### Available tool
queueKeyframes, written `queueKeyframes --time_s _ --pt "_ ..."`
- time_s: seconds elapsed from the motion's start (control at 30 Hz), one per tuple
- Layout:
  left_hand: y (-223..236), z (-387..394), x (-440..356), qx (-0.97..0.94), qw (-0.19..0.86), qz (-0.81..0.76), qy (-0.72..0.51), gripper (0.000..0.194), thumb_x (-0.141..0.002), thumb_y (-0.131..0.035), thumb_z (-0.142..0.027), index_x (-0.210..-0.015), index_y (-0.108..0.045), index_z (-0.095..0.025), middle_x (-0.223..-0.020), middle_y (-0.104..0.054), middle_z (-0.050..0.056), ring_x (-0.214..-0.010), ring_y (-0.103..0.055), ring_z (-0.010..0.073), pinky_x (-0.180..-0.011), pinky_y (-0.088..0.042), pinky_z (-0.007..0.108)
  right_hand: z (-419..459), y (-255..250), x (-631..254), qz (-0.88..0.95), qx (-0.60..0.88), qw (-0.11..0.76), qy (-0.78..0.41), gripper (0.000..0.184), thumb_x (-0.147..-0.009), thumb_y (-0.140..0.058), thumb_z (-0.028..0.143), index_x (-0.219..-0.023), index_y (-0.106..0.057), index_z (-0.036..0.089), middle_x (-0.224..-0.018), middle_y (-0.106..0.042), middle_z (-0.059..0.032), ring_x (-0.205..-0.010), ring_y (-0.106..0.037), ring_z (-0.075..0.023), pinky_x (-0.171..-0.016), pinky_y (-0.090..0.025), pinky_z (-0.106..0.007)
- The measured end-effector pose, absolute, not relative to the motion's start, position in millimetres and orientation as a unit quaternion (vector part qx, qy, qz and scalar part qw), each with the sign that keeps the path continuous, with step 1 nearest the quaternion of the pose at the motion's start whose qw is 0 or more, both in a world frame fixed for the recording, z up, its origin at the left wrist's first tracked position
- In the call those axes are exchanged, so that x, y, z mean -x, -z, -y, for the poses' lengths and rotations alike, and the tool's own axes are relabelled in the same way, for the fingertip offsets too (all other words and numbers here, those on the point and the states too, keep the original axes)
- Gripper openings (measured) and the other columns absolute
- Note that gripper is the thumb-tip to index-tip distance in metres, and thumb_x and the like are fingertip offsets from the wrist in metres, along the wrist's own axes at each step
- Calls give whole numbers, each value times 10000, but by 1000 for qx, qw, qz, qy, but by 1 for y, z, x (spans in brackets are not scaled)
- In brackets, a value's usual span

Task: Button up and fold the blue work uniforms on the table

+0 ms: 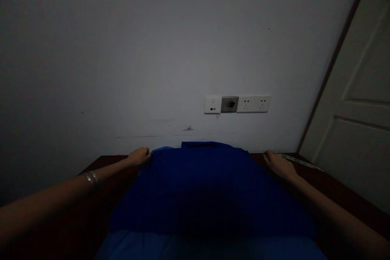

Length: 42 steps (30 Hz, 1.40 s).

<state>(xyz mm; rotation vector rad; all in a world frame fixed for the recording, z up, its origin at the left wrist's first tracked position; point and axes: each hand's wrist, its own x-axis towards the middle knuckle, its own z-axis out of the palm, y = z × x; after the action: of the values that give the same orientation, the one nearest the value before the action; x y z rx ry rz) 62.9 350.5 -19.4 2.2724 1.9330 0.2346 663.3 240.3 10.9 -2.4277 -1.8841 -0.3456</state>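
Observation:
A dark blue garment (210, 187) lies spread flat on a dark wooden table (332, 189), its collar end toward the wall. My left hand (138, 156) is curled closed at the garment's far left corner, pinching its edge. My right hand (278, 164) rests at the far right corner, fingers bent down onto the cloth edge. A silver bracelet (91, 178) sits on my left wrist. The room is dim.
A white wall rises right behind the table, with a row of sockets and a switch (237, 104). A white door (359, 122) stands at the right. A pale strip, perhaps a ruler (297, 160), lies on the table beyond my right hand.

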Motion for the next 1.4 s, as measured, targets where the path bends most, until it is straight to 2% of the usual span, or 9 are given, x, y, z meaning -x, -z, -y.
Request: queueKeyframes --time_s 0.2,0.3,0.47,0.6,0.73,1.0,1.27,1.4 --pt "-3 -295 -28 -767 166 -613 -92 285 -656 -539 -435 -546 -573 -174 -587 -603 71 -629 -576 215 -594 -396 272 -160 -18 -705 607 789 36 86 419 -895 -256 415 -975 -583 165 -973 -653 -152 -884 -624 -292 -760 -443 -400" --pt "-8 -264 -21 -764 238 -591 -101 328 -613 -572 -470 -470 -547 -176 -501 -561 40 -547 -540 180 -545 -385 251 -124 -14 -710 602 795 52 54 429 -879 -288 448 -947 -617 180 -973 -660 -140 -884 -622 -295 -757 -448 -395" --pt "-2 -218 -24 -760 329 -559 -47 467 -659 -511 -601 -525 -573 -158 -512 -569 46 -452 -498 148 -451 -368 243 -86 0 -689 600 796 82 -7 435 -862 -326 465 -964 -642 186 -972 -667 -129 -901 -620 -286 -770 -448 -381" --pt "10 -191 -24 -757 348 -553 -11 574 -671 -449 -705 -560 -554 -152 -469 -527 36 -390 -467 137 -393 -356 242 -75 11 -668 610 785 97 -47 450 -873 -300 466 -923 -646 182 -967 -668 -127 -897 -625 -267 -783 -444 -359" --pt "15 -170 -20 -730 384 -565 13 621 -645 -443 -751 -609 -568 -143 -536 -586 66 -383 -490 138 -359 -361 238 -73 17 -660 601 792 94 -51 442 -877 -294 457 -915 -628 170 -978 -661 -143 -897 -626 -272 -745 -449 -354" --pt "26 -153 -4 -715 406 -569 12 491 -657 -521 -651 -639 -488 -162 -564 -587 30 -420 -527 128 -371 -396 218 -68 27 -663 624 773 106 -30 338 -879 -331 389 -813 -593 186 -853 -674 -125 -782 -650 -247 -655 -449 -314" --pt "37 -153 1 -751 334 -565 71 326 -760 -458 -465 -665 -459 -154 -580 -582 26 -425 -519 109 -347 -360 176 -66 30 -673 671 733 112 -12 336 -889 -296 361 -794 -555 169 -833 -667 -142 -755 -650 -233 -633 -434 -295" --pt "35 -151 -4 -773 295 -553 98 215 -761 -452 -315 -617 -458 -154 -561 -589 34 -453 -547 126 -395 -400 195 -65 35 -673 682 726 92 6 340 -900 -257 331 -845 -542 152 -856 -658 -158 -764 -646 -245 -651 -439 -322"
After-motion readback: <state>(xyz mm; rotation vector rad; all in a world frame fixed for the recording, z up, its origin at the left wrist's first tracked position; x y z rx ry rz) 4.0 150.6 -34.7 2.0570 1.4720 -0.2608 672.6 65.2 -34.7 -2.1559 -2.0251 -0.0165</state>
